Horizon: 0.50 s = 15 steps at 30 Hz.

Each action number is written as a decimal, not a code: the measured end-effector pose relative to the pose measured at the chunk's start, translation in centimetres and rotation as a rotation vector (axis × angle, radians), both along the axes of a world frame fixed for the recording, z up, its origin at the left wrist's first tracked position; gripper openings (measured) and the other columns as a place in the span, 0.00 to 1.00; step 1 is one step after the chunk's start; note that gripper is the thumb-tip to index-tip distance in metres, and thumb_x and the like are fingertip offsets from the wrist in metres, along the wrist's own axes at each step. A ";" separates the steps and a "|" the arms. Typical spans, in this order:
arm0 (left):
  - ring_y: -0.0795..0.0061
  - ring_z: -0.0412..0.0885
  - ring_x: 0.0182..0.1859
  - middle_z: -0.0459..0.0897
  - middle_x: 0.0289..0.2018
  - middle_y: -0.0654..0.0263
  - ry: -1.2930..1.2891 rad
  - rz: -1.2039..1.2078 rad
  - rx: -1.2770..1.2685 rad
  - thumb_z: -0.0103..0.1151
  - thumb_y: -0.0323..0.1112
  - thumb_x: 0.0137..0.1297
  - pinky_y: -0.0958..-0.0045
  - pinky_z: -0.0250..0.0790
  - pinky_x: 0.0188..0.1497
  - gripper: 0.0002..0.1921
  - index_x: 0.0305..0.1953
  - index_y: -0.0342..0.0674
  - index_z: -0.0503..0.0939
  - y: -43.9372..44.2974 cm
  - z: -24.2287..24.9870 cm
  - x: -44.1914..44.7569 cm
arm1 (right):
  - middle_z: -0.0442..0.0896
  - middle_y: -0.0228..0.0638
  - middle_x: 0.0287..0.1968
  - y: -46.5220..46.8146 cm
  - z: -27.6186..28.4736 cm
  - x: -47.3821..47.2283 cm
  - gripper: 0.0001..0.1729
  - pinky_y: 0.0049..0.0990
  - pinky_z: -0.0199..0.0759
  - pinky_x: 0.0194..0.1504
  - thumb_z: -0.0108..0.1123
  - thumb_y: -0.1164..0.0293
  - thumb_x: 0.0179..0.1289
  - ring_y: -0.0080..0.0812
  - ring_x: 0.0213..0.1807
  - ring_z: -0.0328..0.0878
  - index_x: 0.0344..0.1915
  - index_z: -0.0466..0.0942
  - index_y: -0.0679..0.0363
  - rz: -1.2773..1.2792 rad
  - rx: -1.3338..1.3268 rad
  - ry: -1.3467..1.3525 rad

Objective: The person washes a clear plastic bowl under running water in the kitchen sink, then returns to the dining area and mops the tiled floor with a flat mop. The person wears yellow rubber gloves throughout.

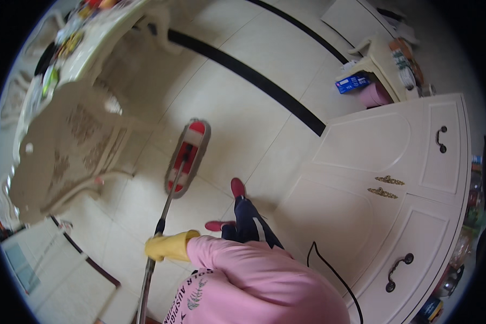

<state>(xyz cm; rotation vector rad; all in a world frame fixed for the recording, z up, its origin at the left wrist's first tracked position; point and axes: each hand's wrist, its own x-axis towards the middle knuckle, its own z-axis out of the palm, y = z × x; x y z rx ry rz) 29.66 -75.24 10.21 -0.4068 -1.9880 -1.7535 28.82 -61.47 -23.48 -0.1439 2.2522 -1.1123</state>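
My right hand (162, 247), in a yellow rubber glove, grips the metal handle (146, 279) of a flat mop just below its black collar (160, 227). The handle slants up the picture to the mop head (189, 156), which lies on the pale tile floor (235, 133). Red and white sections cover the head's top, and a grey fringe runs around it. Down at the bottom edge the handle leaves the picture. My left hand is out of view. My red shoes (237, 188) stand on the tiles to the right of the mop head.
An ornate cream chair (85, 141) stands left of the mop, beside a cluttered table (93, 44). White cabinets (348, 162) line the right, with a black cable (340, 279) in front. A small stand (380, 56) holds a blue box (352, 83) and a pink bin (374, 95). Dark strips (259, 77) cross the floor.
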 end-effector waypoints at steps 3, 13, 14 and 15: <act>0.69 0.71 0.29 0.71 0.24 0.74 -0.225 0.132 0.197 0.57 0.42 0.69 0.53 0.68 0.45 0.13 0.47 0.42 0.79 5.0 -4.1 1.2 | 0.90 0.33 0.34 13.8 -5.3 3.7 0.04 0.49 0.75 0.36 0.71 0.70 0.48 0.43 0.41 0.86 0.27 0.89 0.49 -0.481 0.200 0.167; 0.65 0.76 0.54 0.71 0.37 0.67 -0.615 -1.047 -0.056 0.51 0.47 0.78 0.48 0.57 0.76 0.18 0.50 0.36 0.72 23.9 -13.5 6.9 | 0.85 0.36 0.53 42.9 -12.9 28.7 0.10 0.41 0.81 0.53 0.65 0.71 0.60 0.42 0.58 0.82 0.42 0.86 0.51 -1.267 0.649 0.006; 0.67 0.76 0.51 0.68 0.35 0.68 -0.568 -1.122 -0.125 0.53 0.47 0.77 0.46 0.60 0.73 0.16 0.43 0.38 0.70 24.1 -13.1 6.6 | 0.84 0.35 0.54 42.2 -13.0 29.5 0.09 0.41 0.81 0.53 0.64 0.71 0.60 0.43 0.57 0.82 0.42 0.85 0.51 -1.296 0.618 -0.017; 0.66 0.76 0.50 0.68 0.34 0.67 -0.470 -1.195 -0.169 0.53 0.48 0.77 0.46 0.62 0.72 0.17 0.41 0.38 0.69 23.9 -12.3 5.6 | 0.84 0.35 0.54 41.0 -13.1 30.0 0.09 0.41 0.80 0.54 0.64 0.72 0.60 0.44 0.57 0.83 0.42 0.85 0.52 -1.332 0.600 0.003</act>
